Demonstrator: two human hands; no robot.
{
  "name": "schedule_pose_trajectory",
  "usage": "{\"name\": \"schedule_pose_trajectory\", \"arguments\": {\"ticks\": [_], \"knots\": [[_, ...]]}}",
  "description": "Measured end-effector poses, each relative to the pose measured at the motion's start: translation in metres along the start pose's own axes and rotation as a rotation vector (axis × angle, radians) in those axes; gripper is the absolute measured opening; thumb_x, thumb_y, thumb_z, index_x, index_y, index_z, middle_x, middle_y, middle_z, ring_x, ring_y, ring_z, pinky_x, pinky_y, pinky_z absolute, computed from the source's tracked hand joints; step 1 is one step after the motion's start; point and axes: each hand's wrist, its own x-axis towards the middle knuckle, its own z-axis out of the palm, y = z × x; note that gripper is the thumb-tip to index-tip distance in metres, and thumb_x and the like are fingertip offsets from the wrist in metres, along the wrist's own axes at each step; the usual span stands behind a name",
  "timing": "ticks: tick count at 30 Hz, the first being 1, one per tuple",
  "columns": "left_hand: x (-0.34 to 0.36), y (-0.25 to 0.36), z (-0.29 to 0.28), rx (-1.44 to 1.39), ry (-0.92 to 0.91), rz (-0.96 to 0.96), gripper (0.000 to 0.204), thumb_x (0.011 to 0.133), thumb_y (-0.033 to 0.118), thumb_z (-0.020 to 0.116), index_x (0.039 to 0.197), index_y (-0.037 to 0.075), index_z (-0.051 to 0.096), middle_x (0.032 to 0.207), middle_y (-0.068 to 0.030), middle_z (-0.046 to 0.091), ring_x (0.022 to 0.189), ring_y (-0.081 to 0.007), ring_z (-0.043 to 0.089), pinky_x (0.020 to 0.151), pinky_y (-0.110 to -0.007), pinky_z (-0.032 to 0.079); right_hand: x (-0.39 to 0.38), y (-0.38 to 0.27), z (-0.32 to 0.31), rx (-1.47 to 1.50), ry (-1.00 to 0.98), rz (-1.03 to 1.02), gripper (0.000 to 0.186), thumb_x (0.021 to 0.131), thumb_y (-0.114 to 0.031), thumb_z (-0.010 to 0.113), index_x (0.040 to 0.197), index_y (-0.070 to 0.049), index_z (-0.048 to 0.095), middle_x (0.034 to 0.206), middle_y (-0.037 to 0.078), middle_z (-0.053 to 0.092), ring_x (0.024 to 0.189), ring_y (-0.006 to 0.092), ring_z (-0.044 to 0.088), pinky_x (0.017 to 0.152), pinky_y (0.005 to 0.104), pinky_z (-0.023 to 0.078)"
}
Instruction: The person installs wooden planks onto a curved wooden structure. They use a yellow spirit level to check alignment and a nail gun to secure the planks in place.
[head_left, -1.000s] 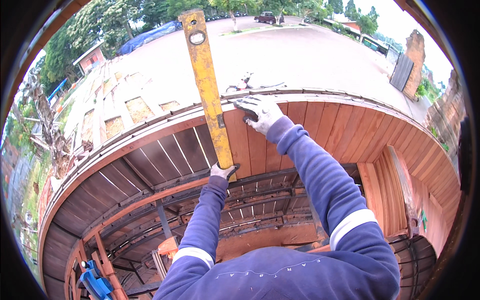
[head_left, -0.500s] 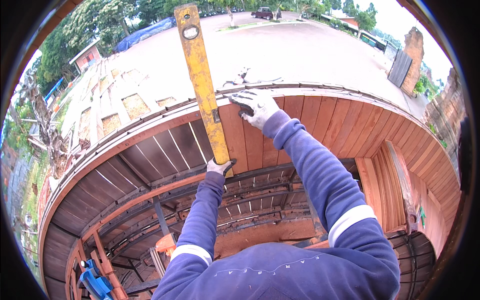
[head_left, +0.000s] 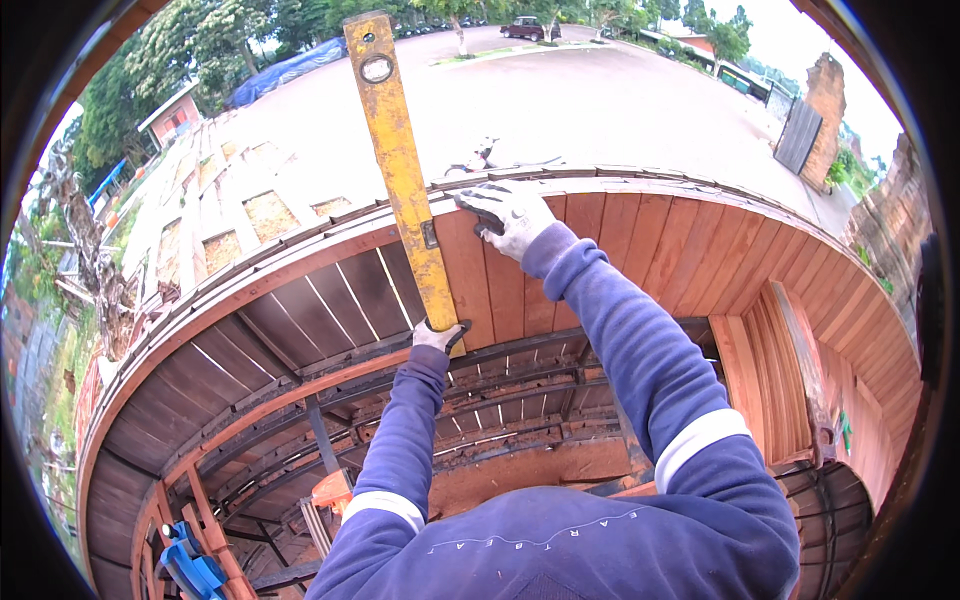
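A long yellow spirit level (head_left: 402,165), scuffed and with a round vial near its top end, stands along the edge of the reddish wood planks (head_left: 505,285). My left hand (head_left: 440,337), in a pale glove with dark fingertips, is closed around the level's lower end. Beside the level, at the upper ends of the planks, my right hand (head_left: 513,218) wears a similar glove. Its fingers stretch leftward over the wood with the thumb apart. The underside of that hand is hidden.
Dark older boards (head_left: 300,310) with light gaps lie left of the planks. A stack of wood strips (head_left: 765,380) leans at the right. Below are dark curved metal bars, an orange object (head_left: 332,490) and a blue tool (head_left: 192,562). Beyond the edge lies a paved yard (head_left: 590,110).
The top of the level has tilted slightly left. My right hand has shifted a little left along the upper edge, while my left hand keeps its hold.
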Motion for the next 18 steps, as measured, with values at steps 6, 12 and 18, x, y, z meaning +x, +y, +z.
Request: {"name": "schedule_pose_trajectory", "arguments": {"ticks": [6,12,18], "knots": [[-0.011,0.023,0.005,0.136,0.015,-0.04,0.047,0.072,0.03,0.089,0.103,0.001,0.071,0.093,-0.0082,0.074,0.083,-0.0176,0.07,0.078,-0.033,0.055,-0.002,0.003,0.002,-0.06,0.028,-0.029,0.048,0.091,-0.024,0.064,0.138,-0.015,0.055,0.137,0.007,0.06,0.128,0.0238,0.053,0.116,0.0384,0.035],[-0.018,0.036,0.002,0.152,0.014,0.016,0.045,0.072,0.03,0.088,0.103,0.002,0.071,0.093,-0.0098,0.074,0.084,-0.0192,0.07,0.078,-0.033,0.055,-0.003,-0.004,-0.009,-0.021,0.008,-0.035,0.051,0.09,-0.023,0.064,0.139,-0.015,0.055,0.138,0.008,0.059,0.13,0.0236,0.051,0.118,0.0393,0.033],[-0.015,0.033,0.003,0.147,-0.002,-0.001,0.042,0.073,0.026,0.087,0.102,0.001,0.071,0.091,-0.0092,0.074,0.082,-0.0193,0.07,0.077,-0.033,0.056,-0.005,0.0,-0.009,-0.073,0.016,-0.082,0.055,0.086,-0.014,0.06,0.141,-0.012,0.052,0.139,0.01,0.057,0.13,0.0246,0.052,0.118,0.0398,0.033]]}}
